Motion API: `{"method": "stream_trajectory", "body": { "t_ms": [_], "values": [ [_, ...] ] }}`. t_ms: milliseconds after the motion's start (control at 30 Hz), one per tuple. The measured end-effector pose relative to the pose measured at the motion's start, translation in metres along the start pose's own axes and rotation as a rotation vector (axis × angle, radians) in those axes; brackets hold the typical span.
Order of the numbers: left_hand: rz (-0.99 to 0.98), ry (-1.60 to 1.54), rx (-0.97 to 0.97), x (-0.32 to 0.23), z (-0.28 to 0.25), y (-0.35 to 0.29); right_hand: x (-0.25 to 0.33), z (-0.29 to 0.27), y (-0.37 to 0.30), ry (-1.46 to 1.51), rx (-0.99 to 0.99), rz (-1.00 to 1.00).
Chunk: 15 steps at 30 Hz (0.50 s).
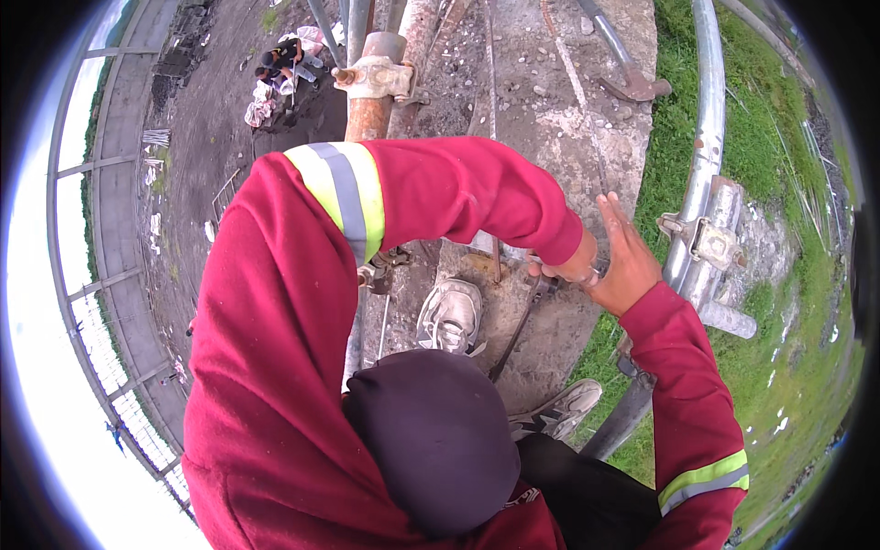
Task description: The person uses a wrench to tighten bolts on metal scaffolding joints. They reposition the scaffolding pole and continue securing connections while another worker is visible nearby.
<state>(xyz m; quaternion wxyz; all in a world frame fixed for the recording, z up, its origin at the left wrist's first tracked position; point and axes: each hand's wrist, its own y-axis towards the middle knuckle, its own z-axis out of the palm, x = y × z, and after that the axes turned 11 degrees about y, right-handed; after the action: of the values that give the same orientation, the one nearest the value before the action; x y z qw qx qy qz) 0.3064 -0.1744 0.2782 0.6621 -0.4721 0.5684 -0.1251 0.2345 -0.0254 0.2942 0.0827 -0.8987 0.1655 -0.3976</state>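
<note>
My left arm, in a red sleeve with a reflective band, reaches across to the right. My left hand [579, 263] is bent inward with its fingers curled, mostly hidden by the cuff. Just below its fingertips is the dark head of a long-handled wrench-like tool [521, 330], slanting down over the concrete ledge [561, 321]. Whether those fingers touch it, I cannot tell. My right hand [627, 258] is against the left hand, with its fingers stretched upward and nothing visible in them. A thin rusty steel bar [497, 261] stands left of the left fingertips.
A claw hammer [631, 81] lies at the ledge's upper right. A rusty pipe with a clamp [378, 79] rises at upper left; a galvanized pipe with a coupler [713, 243] runs along the right. My shoe [450, 316] rests on the ledge. Far below, people [286, 62] crouch on dark ground.
</note>
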Motion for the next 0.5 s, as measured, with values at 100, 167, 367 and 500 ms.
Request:
{"method": "stream_trajectory", "body": {
  "t_ms": [100,167,367,500],
  "values": [
    [0.33,0.666,-0.374,-0.006,0.01,0.005,0.01,-0.022,-0.003,-0.113,0.16,0.032],
    [0.342,0.849,-0.576,-0.012,0.021,0.003,0.016,-0.045,-0.007,-0.029,0.281,0.012],
    [-0.117,0.34,-0.715,-0.041,0.056,-0.016,0.027,-0.12,-0.007,0.647,0.166,-0.074],
    [-0.16,0.503,-0.754,-0.051,0.046,-0.014,0.003,-0.128,0.013,0.75,-0.523,-0.36]
  ]
}}
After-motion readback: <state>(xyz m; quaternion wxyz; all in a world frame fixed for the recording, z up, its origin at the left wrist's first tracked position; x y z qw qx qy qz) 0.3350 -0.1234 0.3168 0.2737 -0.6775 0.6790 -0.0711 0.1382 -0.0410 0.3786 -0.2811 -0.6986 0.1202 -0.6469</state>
